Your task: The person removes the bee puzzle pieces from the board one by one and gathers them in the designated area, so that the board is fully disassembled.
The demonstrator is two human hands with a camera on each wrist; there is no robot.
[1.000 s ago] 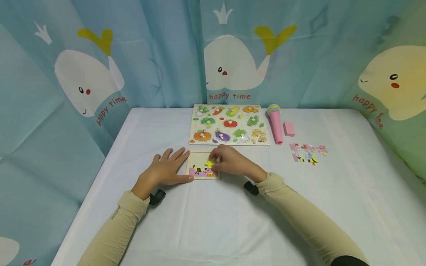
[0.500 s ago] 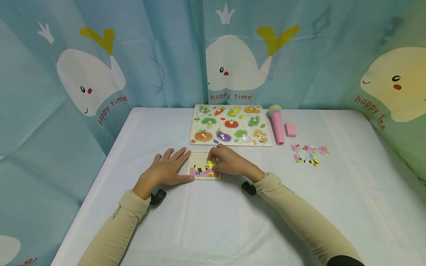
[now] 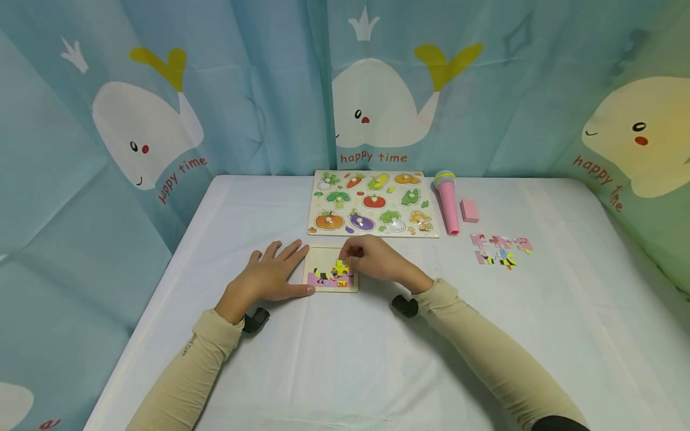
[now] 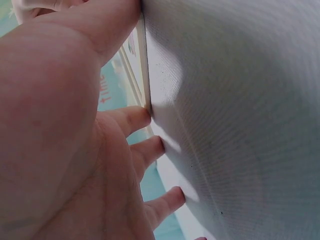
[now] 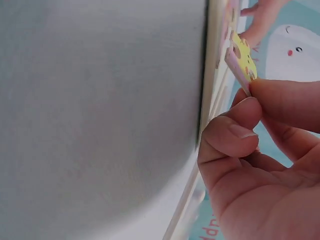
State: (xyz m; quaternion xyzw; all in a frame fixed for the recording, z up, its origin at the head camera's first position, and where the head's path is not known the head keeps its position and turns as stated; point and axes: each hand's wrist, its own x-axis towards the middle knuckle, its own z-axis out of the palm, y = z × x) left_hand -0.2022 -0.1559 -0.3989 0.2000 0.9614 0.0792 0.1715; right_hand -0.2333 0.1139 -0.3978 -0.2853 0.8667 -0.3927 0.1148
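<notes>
My left hand [image 3: 275, 276] lies spread at the left side of a small wooden puzzle frame [image 3: 322, 247], its thumb and index finger at the frame's edge. Pink and bee-patterned pieces fill the frame's lower row. My right hand [image 3: 375, 258] pinches a yellow jigsaw piece [image 3: 341, 268] between thumb and fingers over the right part of the frame. In the right wrist view that jigsaw piece [image 5: 244, 60] stands tilted, one edge towards the frame. The left wrist view shows the straight fingers [image 4: 150, 150] of my left hand on the cloth beside the frame.
Loose jigsaw pieces [image 3: 501, 242] lie in two rows on the right. Behind the frame is a vegetable peg puzzle board [image 3: 374, 218]; a pink toy microphone [image 3: 448, 206] and a pink block [image 3: 469, 211] lie beside it. A whale-print curtain [image 3: 259, 90] bounds the table.
My right hand has shifted slightly, and the yellow jigsaw piece in its fingers has turned and shows more of its face. My left hand stays in place at the frame.
</notes>
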